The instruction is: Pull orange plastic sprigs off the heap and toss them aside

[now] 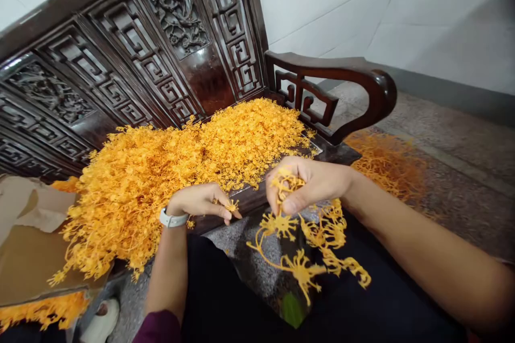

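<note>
My left hand (203, 202), a pale band on its wrist, is closed with thumb and fingers pinching a small orange-yellow plastic flower piece (232, 206). To its right, my right hand (300, 185) curls around a cluster of the same plastic flower pieces (303, 270). Spiky star-shaped heads on thin stems dangle from that cluster over my dark-clothed lap. Behind both hands, a large heap of these pieces (161, 166) covers much of the carved bench seat. The hands are apart from each other.
A dark wooden bench has a carved backrest (177, 10) and a curved armrest (341, 69) on the right. More orange pieces (388, 166) lie on the floor beyond it. At left, an opened cardboard box (32, 262) holds similar pieces. A green leaf-like shape (292, 310) shows below my hands.
</note>
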Motion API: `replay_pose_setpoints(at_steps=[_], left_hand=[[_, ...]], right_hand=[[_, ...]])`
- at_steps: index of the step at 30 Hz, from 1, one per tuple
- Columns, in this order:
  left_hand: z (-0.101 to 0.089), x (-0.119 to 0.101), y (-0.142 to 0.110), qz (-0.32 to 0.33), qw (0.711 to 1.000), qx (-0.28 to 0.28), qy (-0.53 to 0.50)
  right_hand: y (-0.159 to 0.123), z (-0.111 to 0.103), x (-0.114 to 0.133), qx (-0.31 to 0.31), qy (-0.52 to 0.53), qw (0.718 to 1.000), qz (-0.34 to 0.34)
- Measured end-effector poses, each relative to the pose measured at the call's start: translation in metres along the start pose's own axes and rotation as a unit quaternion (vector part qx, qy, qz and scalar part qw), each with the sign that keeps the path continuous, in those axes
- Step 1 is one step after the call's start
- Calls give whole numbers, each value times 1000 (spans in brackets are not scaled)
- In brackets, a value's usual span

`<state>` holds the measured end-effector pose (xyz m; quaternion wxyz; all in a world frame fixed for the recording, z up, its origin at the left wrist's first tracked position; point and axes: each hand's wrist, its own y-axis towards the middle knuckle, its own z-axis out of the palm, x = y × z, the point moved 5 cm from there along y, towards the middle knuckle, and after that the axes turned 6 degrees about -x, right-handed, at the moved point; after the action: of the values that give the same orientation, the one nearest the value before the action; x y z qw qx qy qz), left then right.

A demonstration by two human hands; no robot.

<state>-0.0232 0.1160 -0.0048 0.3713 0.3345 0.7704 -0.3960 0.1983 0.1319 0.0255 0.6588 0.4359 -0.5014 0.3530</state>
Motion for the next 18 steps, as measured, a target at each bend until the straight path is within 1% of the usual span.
replay_pose_setpoints(at_steps=[1,2,3,4,5,6,7,8,9,10,11,13,14,15,17,18], left_hand=[[-13,-4,1,17,999,-28,1],[-35,-6,3,25,994,-105,7],[-62,-7,6,32,979,-203,14],[-95,-5,6,28,935,-353,27],[-124,0,5,-10,876,-481,44],[-142,5,11,-35,856,-513,57],[-155,8,19,-47,841,-534,71],[-161,12,27,-59,830,-548,87],[-160,16,35,-68,826,-551,100],[-153,21,43,-74,825,-549,112],[-140,26,50,-80,827,-543,120],[-104,38,59,-96,836,-525,128],[-84,42,62,-96,844,-514,117],[-66,43,64,-84,858,-500,85],[-38,36,65,-28,883,-468,-18],[-30,28,66,9,892,-446,-72]], right_hand=[[-4,-4,2,-3,-2,1000,-5],[-6,-7,2,-10,-2,1000,-6],[-8,-10,0,-19,1,1000,-5],[-9,-13,-1,-29,7,1000,1],[-9,-15,-4,-39,13,999,9],[-9,-16,-6,-50,17,998,16],[-9,-17,-7,-62,15,998,19],[-8,-17,-7,-72,5,997,19],[-8,-16,-8,-81,-11,996,18],[-8,-15,-8,-90,-28,995,19],[-8,-13,-9,-101,-40,994,23],[-10,-13,-12,-137,-41,989,42],[-11,-14,-14,-168,-30,984,50],[-12,-18,-15,-209,-17,976,55],[-17,-28,-17,-308,10,950,53],[-20,-34,-17,-355,22,933,50]])
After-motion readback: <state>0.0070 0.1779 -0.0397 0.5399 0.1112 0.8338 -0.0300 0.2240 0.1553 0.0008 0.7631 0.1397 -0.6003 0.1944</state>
